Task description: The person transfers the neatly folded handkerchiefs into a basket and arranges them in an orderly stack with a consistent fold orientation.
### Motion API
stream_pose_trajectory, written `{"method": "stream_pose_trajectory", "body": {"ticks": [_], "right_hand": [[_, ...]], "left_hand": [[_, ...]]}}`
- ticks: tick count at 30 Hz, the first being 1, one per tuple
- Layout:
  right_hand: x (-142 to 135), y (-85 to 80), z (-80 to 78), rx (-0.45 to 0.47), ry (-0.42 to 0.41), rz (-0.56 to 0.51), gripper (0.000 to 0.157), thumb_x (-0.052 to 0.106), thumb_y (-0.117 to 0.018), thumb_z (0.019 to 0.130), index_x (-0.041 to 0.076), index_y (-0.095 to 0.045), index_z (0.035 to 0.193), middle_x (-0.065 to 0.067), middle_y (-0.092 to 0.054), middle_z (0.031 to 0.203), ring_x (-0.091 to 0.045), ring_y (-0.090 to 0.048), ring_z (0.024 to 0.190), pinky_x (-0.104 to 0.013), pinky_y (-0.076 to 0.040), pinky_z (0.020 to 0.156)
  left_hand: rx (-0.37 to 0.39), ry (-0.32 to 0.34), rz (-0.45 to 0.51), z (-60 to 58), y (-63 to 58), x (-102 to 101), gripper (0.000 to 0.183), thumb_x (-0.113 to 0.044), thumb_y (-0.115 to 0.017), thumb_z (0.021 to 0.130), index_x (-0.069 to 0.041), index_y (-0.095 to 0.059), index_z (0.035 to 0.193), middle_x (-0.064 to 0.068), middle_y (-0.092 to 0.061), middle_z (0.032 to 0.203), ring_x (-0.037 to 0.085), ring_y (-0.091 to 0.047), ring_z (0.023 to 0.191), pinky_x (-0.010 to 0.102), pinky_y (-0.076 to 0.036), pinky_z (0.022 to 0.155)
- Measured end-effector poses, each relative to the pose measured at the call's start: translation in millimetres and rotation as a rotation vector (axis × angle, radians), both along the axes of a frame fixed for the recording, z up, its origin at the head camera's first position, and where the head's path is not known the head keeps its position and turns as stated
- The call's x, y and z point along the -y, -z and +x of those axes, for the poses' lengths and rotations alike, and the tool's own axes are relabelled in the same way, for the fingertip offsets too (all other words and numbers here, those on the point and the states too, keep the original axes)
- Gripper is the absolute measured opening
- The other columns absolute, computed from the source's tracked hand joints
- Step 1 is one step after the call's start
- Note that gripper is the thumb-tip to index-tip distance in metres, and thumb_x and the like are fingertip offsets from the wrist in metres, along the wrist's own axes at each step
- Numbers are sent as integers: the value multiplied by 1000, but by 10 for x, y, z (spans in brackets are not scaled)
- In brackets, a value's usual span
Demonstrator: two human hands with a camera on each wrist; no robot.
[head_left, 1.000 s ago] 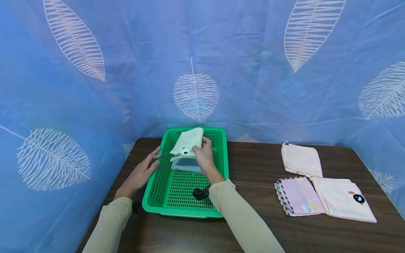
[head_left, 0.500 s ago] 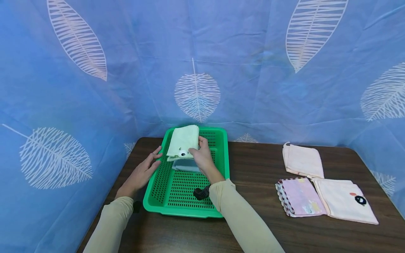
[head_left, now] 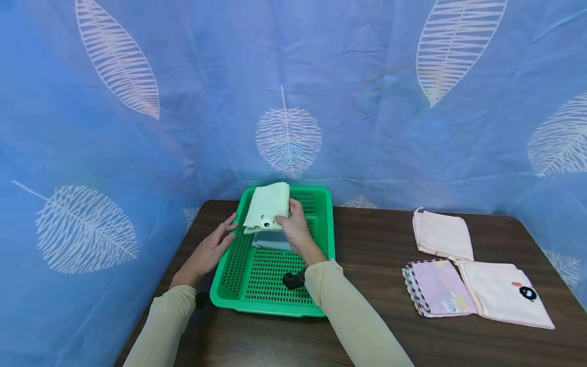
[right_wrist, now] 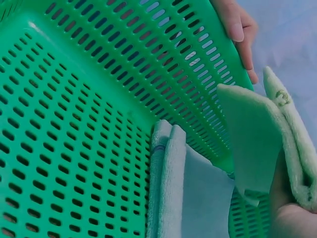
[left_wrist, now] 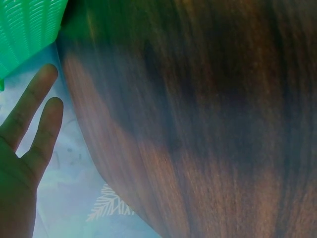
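My right hand pinches a folded pale green towel by its right edge, thumb on top near an embroidered eye. The towel is held above the far part of a green plastic basket. Beneath it a folded blue-grey towel lies on the basket floor, partly hidden; the right wrist view shows its thick folded edge. At the basket's left rim my left hand has its fingers spread, the fingertips touching the rim. In the left wrist view, two straight fingers of the left hand show beside the basket wall.
On the right of the dark wooden table lie a folded cream towel with a loop, a folded pink towel with a checked edge and a cream towel with an embroidered eye. Blue leaf-patterned cloth hangs behind.
The pale green towel has shifted slightly left and turned straighter in my right hand since a second ago. My left hand stays at the rim. The view has drifted slightly left.
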State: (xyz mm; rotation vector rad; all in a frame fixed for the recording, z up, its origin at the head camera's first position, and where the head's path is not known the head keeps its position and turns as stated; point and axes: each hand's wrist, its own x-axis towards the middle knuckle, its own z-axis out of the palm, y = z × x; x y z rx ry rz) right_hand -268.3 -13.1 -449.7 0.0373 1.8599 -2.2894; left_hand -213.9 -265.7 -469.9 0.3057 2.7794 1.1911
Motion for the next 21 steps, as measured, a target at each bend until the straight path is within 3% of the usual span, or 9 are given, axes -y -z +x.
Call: {"method": "stream_pose_trajectory", "body": {"ticks": [9, 14, 21], "right_hand": [[-7, 1, -6, 7, -30, -79, 71, -5, -57, 98, 8, -23, 159, -14, -31, 165, -36, -46, 144, -50, -47, 113], [3, 28, -17, 16, -32, -48, 72, -6, -57, 97, 8, -24, 158, -15, -31, 165, -37, -45, 144, -50, -47, 113], [-1, 28, 10, 41, -31, 6, 72, -6, -55, 98, 5, -20, 159, -19, -29, 165, -40, -43, 145, -52, -48, 112]], "left_hand": [[-1, -11, -2, -9, 3, -16, 52, -57, -35, 108, -43, -25, 157, -13, -31, 167, 28, -24, 159, 69, -29, 119], [9, -20, -14, -3, -4, -16, 55, -59, -35, 108, -45, -21, 159, -13, -31, 167, 29, -22, 159, 69, -28, 119], [-8, -12, -1, 5, 12, -9, 51, -56, -35, 108, -38, -30, 156, -20, -23, 168, 25, -22, 159, 67, -28, 120]]}}
